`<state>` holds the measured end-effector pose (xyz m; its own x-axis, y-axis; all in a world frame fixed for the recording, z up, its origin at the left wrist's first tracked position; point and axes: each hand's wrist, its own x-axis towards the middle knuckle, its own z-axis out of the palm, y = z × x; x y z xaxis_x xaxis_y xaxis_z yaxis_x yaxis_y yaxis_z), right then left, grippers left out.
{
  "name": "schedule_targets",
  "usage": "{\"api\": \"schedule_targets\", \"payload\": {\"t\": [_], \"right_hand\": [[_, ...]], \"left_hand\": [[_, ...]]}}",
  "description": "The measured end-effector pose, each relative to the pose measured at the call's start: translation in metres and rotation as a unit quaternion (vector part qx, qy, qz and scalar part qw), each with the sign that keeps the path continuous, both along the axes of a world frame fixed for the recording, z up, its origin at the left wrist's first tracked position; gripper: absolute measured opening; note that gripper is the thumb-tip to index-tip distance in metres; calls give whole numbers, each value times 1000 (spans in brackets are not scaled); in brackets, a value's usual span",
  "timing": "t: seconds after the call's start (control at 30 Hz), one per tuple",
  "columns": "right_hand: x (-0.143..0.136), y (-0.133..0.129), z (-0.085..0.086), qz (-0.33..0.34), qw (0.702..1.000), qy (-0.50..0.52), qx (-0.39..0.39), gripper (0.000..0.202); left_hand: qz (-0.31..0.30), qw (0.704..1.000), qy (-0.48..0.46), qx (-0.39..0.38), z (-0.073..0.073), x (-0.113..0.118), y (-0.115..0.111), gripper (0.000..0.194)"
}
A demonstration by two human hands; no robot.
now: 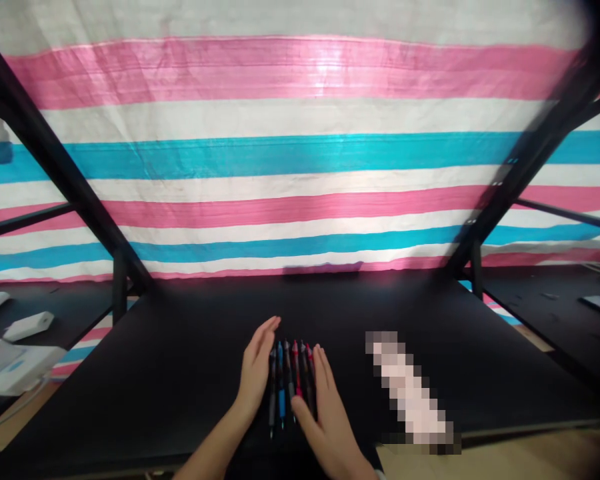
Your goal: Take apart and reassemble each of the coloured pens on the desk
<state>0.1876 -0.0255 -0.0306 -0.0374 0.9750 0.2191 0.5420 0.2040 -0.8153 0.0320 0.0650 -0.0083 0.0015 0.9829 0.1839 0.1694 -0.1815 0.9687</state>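
Backdrop: one striped sheet (300,157) in pink, blue and white, hung behind a black desk (180,347) with dark metal bars (60,163) at either side. Centre, near edge: a row of pens (281,400), at least six by our count, black, blue and red, lying side by side with tips towards us. Left hand (256,360): open, fingers extended together, set along the row's left side, gripping nothing. Right hand (329,413): open, fingers straight along the right side, thumb spread across the lower barrels, no closed grip. To the right: one blurred patch (413,393), contents not identifiable. Risks, in our judgement: uneven squeezing could make a barrel ride over its neighbour; lifting either palm could let an outer one roll away; the thumb could drag some out of line. Brands, labels, writing: none we can read.
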Motion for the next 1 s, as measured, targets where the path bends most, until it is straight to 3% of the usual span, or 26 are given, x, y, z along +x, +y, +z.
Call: {"api": "schedule_targets", "payload": {"t": [0.1,0.23,0.47,0.63,0.8,0.9,1.0], "right_hand": [[2,8,-5,-40,994,99,-17,66],[-3,18,-7,-36,987,155,-24,62],[1,21,-10,-59,978,201,-13,58],[9,21,-10,-64,981,182,-17,56],[23,17,-2,-66,973,222,-9,47],[30,15,1,-73,960,269,-24,42],[35,17,-2,-71,944,321,-37,35]], "left_hand": [[104,985,-124,-58,-12,-4,-31,49],[104,970,-190,-110,-20,11,-57,55],[99,959,-241,-112,-16,36,-55,57],[71,962,-240,-106,-16,20,-51,58],[5,984,-156,-83,-11,-24,-56,48],[-14,999,-16,-24,-4,-50,-64,40],[-10,991,129,26,1,-65,-70,34]]}}
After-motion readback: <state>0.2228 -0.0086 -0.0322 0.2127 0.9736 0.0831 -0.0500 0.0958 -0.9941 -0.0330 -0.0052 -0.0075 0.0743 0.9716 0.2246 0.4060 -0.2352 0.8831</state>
